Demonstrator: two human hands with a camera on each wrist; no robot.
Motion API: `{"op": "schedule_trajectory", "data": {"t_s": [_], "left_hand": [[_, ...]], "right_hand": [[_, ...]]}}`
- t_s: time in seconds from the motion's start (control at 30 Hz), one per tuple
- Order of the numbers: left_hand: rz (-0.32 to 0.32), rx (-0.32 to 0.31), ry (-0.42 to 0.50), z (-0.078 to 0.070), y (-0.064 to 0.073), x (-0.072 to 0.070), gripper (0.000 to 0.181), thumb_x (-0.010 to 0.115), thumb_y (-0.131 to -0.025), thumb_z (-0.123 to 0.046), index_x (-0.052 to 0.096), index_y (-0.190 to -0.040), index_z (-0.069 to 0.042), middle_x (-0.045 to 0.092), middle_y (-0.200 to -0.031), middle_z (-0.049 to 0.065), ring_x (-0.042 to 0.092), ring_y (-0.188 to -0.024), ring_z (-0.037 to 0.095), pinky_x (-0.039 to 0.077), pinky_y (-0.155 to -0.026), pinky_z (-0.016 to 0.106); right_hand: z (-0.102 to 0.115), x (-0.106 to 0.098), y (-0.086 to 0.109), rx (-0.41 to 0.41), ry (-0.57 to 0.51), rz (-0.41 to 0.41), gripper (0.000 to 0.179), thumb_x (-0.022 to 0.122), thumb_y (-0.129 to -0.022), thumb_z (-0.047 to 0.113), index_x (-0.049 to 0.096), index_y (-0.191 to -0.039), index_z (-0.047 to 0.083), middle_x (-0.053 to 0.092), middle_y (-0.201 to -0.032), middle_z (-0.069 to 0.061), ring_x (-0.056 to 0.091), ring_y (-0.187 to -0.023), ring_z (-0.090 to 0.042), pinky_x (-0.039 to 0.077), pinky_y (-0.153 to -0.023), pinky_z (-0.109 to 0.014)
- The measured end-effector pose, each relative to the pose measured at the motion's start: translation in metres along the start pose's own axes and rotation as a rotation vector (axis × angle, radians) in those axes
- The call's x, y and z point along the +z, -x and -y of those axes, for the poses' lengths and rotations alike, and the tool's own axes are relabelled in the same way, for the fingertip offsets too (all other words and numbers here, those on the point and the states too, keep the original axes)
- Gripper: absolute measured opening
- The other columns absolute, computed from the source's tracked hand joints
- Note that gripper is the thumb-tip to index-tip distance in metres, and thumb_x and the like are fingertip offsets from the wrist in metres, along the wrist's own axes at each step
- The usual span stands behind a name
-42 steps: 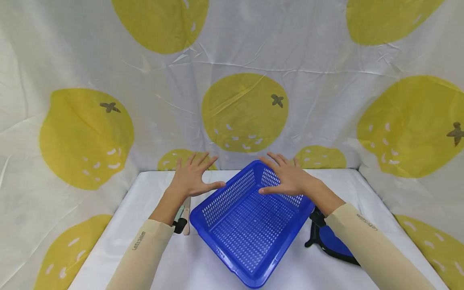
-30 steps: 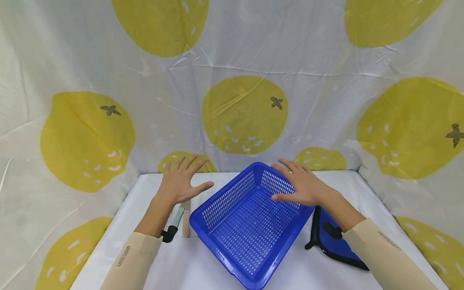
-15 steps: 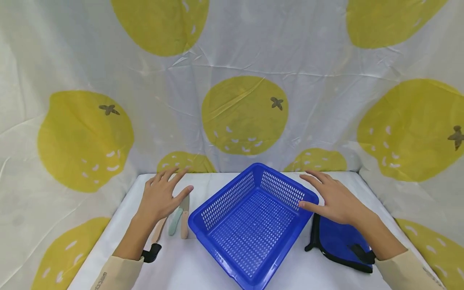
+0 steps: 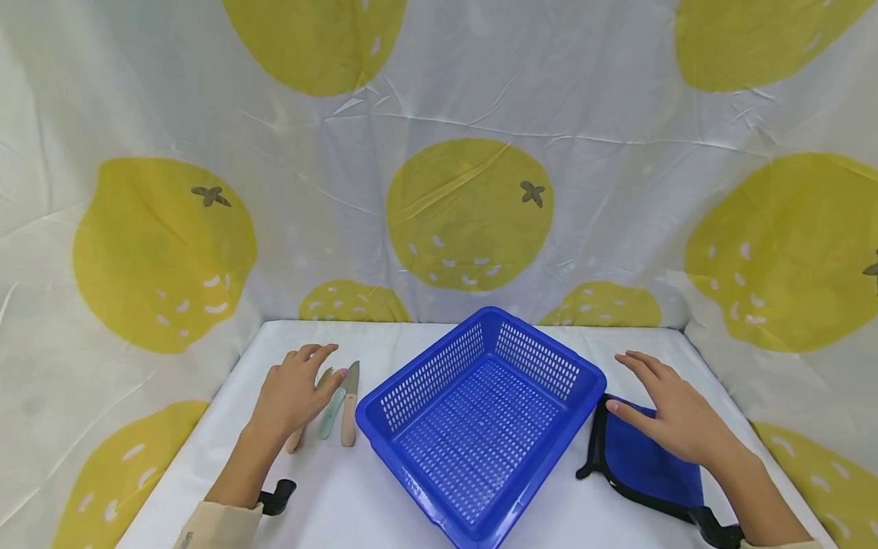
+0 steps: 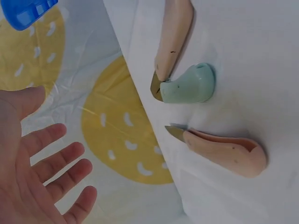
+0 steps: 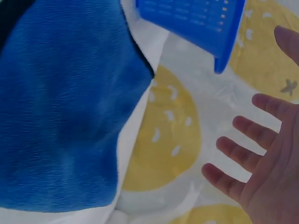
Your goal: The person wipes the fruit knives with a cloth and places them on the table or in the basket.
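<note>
My left hand (image 4: 291, 393) hovers over the left side of the table with its fingers spread, holding nothing. Partly behind it lie a mint-handled knife (image 4: 331, 418) and a peach-handled knife (image 4: 348, 423). A second peach-handled knife (image 5: 226, 151) shows whole in the left wrist view; in the head view the left hand covers part of it. On the right, my right hand (image 4: 682, 415), also spread and holding nothing, is above a blue plush cloth (image 4: 645, 461) with black edging. Between the hands stands a blue plastic basket (image 4: 405, 476) with perforated walls, turned at an angle, nothing inside.
A white cloth covers the table (image 4: 384, 503). Behind and along both sides hangs a white curtain (image 4: 604, 229) printed with yellow lemons. Both wrists carry a black strap mount.
Both hands have drawn apart from above the basket, left hand to the left, right hand to the right, and lower. The knives and blue cloth are more exposed; the basket stays put.
</note>
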State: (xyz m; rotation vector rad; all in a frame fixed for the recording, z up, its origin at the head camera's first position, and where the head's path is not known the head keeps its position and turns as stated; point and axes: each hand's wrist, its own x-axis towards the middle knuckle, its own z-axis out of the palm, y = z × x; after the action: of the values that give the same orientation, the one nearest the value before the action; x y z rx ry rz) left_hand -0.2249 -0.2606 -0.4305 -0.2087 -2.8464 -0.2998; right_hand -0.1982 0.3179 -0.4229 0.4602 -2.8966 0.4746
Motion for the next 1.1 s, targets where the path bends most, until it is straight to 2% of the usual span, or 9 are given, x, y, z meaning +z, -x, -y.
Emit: {"op": "schedule_trajectory", "data": {"t_s": [0.23,0.53,0.83,0.97,1.1], "left_hand": [[0.045,-0.066,0.054,0.004,0.007,0.017,0.058,0.069,-0.096,-0.039,0.058,-0.142,-0.006,0.061,-0.134,0.026,0.062,-0.116,0.048,0.052,-0.091,0.065],[0.112,-0.179,0.132,-0.001,0.016,0.038,0.053,0.074,-0.093,-0.039,0.062,-0.133,-0.007,0.064,-0.125,0.024,0.065,-0.106,0.04,0.057,-0.086,0.06],[0.19,-0.246,0.185,-0.001,0.023,0.053,0.047,0.075,-0.091,-0.035,0.063,-0.13,-0.013,0.07,-0.113,0.018,0.067,-0.094,0.032,0.057,-0.076,0.053],[0.191,-0.254,0.176,-0.003,0.026,0.055,0.045,0.077,-0.088,-0.034,0.065,-0.127,-0.014,0.07,-0.108,0.016,0.066,-0.088,0.03,0.055,-0.07,0.05],[0.165,-0.215,0.156,-0.008,0.026,0.056,0.037,0.076,-0.089,-0.029,0.068,-0.121,-0.013,0.068,-0.095,0.01,0.061,-0.076,0.025,0.051,-0.062,0.041]], "right_hand": [[-0.013,0.01,0.017,0.107,-0.012,0.039,0.084,0.061,-0.096,0.062,0.036,-0.158,0.013,0.037,-0.158,-0.026,0.038,-0.138,-0.054,0.034,-0.1,-0.082],[-0.029,0.031,0.028,0.226,0.017,0.131,0.085,0.055,-0.097,0.065,0.037,-0.155,0.006,0.038,-0.151,-0.035,0.042,-0.129,-0.063,0.041,-0.088,-0.083],[-0.025,0.044,0.033,0.325,0.059,0.146,0.096,0.055,-0.093,0.073,0.039,-0.151,-0.001,0.034,-0.148,-0.041,0.041,-0.124,-0.067,0.045,-0.085,-0.08],[-0.021,0.046,0.032,0.448,0.062,0.146,0.105,0.053,-0.089,0.079,0.037,-0.149,-0.005,0.027,-0.147,-0.044,0.038,-0.122,-0.07,0.045,-0.087,-0.08],[-0.02,0.049,0.033,0.566,0.039,0.194,0.116,0.05,-0.086,0.085,0.031,-0.148,-0.011,0.024,-0.14,-0.05,0.037,-0.119,-0.071,0.044,-0.089,-0.08]]}}
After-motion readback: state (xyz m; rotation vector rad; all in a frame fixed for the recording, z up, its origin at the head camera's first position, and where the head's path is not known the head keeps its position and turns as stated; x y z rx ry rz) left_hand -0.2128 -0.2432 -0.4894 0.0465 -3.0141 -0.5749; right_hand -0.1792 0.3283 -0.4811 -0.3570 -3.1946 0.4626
